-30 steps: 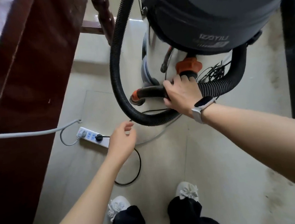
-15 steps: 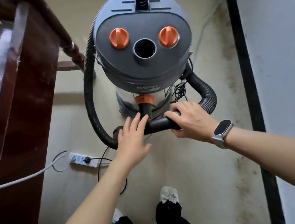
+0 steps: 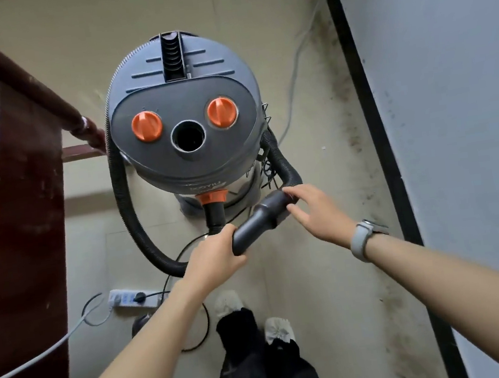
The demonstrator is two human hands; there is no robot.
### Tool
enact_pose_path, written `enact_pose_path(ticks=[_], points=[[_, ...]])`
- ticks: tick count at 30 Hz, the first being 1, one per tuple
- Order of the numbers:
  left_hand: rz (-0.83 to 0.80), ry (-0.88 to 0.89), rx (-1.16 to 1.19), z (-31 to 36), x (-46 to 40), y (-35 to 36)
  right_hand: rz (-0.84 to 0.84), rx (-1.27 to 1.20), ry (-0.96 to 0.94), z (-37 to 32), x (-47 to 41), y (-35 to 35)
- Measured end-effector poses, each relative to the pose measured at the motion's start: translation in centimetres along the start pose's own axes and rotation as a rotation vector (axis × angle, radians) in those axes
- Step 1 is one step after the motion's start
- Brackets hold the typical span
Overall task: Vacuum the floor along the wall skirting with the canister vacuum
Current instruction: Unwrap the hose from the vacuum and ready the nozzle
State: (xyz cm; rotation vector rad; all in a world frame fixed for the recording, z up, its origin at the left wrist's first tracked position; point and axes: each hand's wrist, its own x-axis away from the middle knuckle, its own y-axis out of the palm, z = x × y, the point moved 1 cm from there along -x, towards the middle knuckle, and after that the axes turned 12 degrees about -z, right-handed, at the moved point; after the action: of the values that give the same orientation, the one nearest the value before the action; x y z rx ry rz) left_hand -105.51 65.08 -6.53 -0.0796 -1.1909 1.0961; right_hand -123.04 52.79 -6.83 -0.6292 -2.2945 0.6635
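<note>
A grey canister vacuum (image 3: pixel 184 115) with two orange knobs stands on the beige floor in front of me. Its black ribbed hose (image 3: pixel 124 204) loops down the left side and round to a dark grey hose end tube (image 3: pixel 261 218) at the front. My left hand (image 3: pixel 215 255) grips the lower end of that tube. My right hand (image 3: pixel 317 212), with a watch on the wrist, rests on the upper end where the ribbed hose joins, its fingers fairly straight. A black skirting strip (image 3: pixel 370 105) runs along the grey wall on the right.
A white power strip (image 3: pixel 133 299) with a black plug and a grey cable lies on the floor at lower left. Dark red wooden furniture (image 3: pixel 17 201) fills the left side. My feet (image 3: pixel 251 314) stand just behind the vacuum. The floor by the skirting is stained.
My left hand moved from hovering over the tube to gripping its lower end. The tube has tilted up toward the right, and my right hand has loosened its hold on the upper end.
</note>
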Motion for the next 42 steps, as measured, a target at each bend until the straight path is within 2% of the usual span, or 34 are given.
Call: enact_pose_path(ticks=[2, 5, 10, 13, 17, 22, 25, 30, 33, 35, 40, 42], points=[[-0.066, 0.003, 0.005, -0.2, -0.6, -1.0, 0.014, -0.153, 0.133, -0.3, -0.5, 0.0], [-0.173, -0.024, 0.003, 0.0, -2.0, -2.2, -0.014, -0.27, 0.217, -0.9, -1.8, 0.1], [-0.246, -0.104, 0.054, -0.3, -4.4, -1.9, -0.072, -0.557, 0.446, 0.2, -5.0, 1.6], [-0.252, -0.124, 0.125, 0.0, -5.8, -1.8, -0.072, -0.595, 0.496, 1.6, -6.4, 1.9], [-0.179, -0.192, 0.183, 1.9, -8.6, -1.9, -0.086, -0.566, 0.523, 4.3, -8.1, 0.7], [-0.114, -0.327, 0.02, 4.5, -12.9, -0.1, -0.097, -0.52, 0.505, 8.3, -12.4, -3.0], [-0.092, -0.422, 0.045, 5.9, -16.1, 0.6, -0.168, -0.397, 0.403, 10.5, -16.3, -5.6], [-0.04, -0.524, 0.112, 8.4, -20.4, 2.0, -0.416, -0.205, 0.201, 12.2, -22.9, -8.4], [-0.02, -0.596, 0.221, 9.8, -21.7, 3.4, -0.633, -0.056, 0.105, 12.9, -25.3, -7.6], [-0.001, -0.648, 0.276, 10.5, -22.4, 3.8, -0.716, -0.001, 0.066, 13.2, -25.9, -6.8], [0.037, -0.663, 0.417, 10.8, -24.3, 2.9, -0.597, 0.022, 0.047, 14.4, -25.7, -7.0], [0.057, -0.628, 0.486, 10.7, -25.2, 2.0, -0.544, -0.095, 0.14, 16.0, -25.0, -7.4]])
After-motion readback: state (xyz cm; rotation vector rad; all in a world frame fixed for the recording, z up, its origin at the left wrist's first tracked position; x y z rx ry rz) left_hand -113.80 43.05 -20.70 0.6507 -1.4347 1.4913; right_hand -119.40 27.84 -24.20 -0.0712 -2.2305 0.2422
